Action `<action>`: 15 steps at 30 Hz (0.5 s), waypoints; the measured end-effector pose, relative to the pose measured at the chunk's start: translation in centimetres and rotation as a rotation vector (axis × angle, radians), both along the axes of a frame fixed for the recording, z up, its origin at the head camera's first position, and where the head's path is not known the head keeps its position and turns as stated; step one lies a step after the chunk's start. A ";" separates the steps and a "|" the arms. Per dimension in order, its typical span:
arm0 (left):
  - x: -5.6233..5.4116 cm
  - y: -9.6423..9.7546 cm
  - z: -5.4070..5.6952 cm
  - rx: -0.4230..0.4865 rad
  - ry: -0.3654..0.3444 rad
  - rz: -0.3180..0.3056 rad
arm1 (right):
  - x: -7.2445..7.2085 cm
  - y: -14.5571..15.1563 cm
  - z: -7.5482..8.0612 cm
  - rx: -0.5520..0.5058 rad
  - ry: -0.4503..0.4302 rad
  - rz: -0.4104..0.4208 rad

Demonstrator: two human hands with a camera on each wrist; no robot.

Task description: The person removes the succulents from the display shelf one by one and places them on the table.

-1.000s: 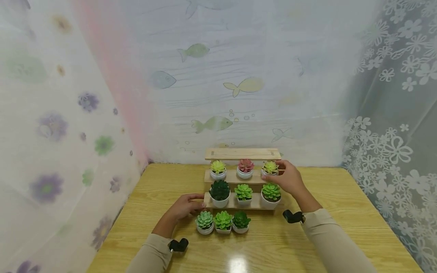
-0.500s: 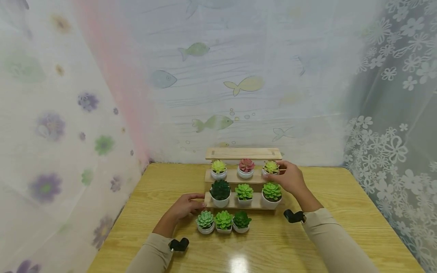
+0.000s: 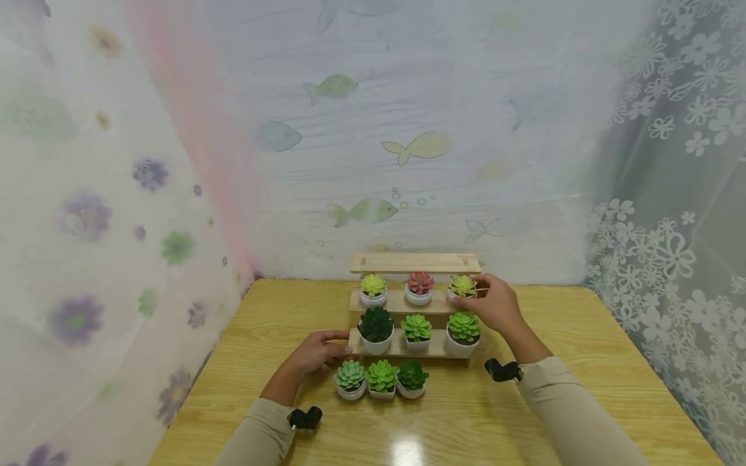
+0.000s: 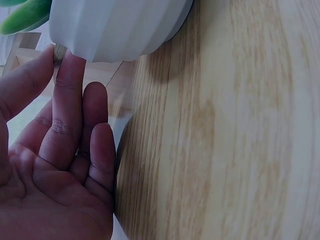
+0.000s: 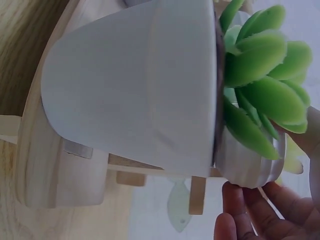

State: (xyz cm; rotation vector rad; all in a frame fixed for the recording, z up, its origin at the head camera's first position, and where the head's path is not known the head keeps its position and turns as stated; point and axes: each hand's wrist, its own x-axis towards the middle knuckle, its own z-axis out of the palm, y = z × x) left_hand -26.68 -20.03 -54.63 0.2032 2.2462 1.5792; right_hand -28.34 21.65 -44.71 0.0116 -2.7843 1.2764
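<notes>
A tiered wooden plant stand (image 3: 415, 262) stands against the back wall. My left hand (image 3: 317, 353) pinches the left end of its lowest shelf between thumb and forefinger; the other fingers curl loosely in the left wrist view. On the middle shelf, at the right end, my right hand (image 3: 494, 304) holds a yellow-green succulent (image 3: 463, 285) by its ribbed white pot (image 5: 250, 160). Beside it on that shelf are a pink succulent (image 3: 419, 283) and another yellow-green one (image 3: 373, 285). The lowest shelf bears a dark green (image 3: 375, 325) and two bright green succulents (image 3: 416, 328).
Three potted succulents (image 3: 381, 377) stand in a row on the wooden table (image 3: 466, 427), in front of the stand's left half. A larger white pot (image 5: 130, 90) fills much of the right wrist view. Patterned curtains (image 3: 146, 194) enclose the table's back and sides.
</notes>
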 end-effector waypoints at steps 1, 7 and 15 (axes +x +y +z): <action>0.0 0.0 0.0 0.001 -0.003 0.001 | 0.0 0.0 0.0 0.002 0.004 -0.001; 0.0 0.0 -0.2 0.003 -0.010 0.006 | 0.5 -0.2 0.6 0.012 0.034 0.006; 0.0 0.0 -0.3 0.006 -0.003 -0.003 | 1.3 -0.9 1.7 -0.006 0.060 0.044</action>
